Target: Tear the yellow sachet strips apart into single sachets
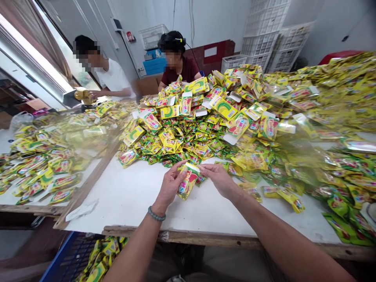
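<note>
Over the white tabletop, a small yellow and green candy box with a white top edge is held tilted in front of me. My left hand is closed around its left side, thumb on the front face. My right hand pinches the box at its upper right corner; the fingertips are partly hidden. Just beyond both hands lies a heap of small green and yellow candy packets. Several similar boxes, such as one with a white flap showing, rest on top of that heap.
A wooden strip divides the table, with more packets to its left. Below the front edge stands a blue crate holding boxes. Two people sit across the table, one in white, one in dark red. White crates are stacked behind.
</note>
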`<state>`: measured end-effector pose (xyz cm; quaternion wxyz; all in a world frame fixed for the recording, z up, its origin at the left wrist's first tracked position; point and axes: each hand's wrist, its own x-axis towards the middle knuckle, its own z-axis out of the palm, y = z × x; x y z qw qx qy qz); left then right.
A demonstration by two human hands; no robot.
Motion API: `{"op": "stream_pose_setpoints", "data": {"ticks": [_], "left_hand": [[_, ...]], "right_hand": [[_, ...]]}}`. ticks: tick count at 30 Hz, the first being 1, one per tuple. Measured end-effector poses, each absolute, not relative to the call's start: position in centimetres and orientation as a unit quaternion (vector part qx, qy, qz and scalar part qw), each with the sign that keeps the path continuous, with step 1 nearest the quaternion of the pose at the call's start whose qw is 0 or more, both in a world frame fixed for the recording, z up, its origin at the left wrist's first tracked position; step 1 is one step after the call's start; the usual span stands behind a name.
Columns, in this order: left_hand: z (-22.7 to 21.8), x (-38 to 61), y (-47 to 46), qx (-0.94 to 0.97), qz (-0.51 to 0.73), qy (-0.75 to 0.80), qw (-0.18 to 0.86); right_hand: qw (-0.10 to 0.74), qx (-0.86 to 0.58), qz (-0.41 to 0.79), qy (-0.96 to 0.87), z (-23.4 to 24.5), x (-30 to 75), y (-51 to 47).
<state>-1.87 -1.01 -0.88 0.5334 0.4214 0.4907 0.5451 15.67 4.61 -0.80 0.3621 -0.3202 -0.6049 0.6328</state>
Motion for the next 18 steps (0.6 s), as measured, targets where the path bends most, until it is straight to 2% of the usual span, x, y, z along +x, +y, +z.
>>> {"op": "stream_pose_setpoints", "data": {"ticks": [5,11,18], "left_hand": [[-1.1,-2.0,-1.0,0.431,0.546,0.490,0.525],[-1.2,-2.4,-0.8,0.454,0.523,0.491,0.528],[-1.1,-3.2,-1.0,0.490,0.486,0.497,0.526]], "right_hand": [[0.383,-0.344,0.474,-0.714,-0.5,15.6,4.1],[0.345,-0.338,0.578,-0.658,-0.4,16.0,4.6],[0.322,-0.321,0.576,-0.679,-1.0,16.5,5.2]]}}
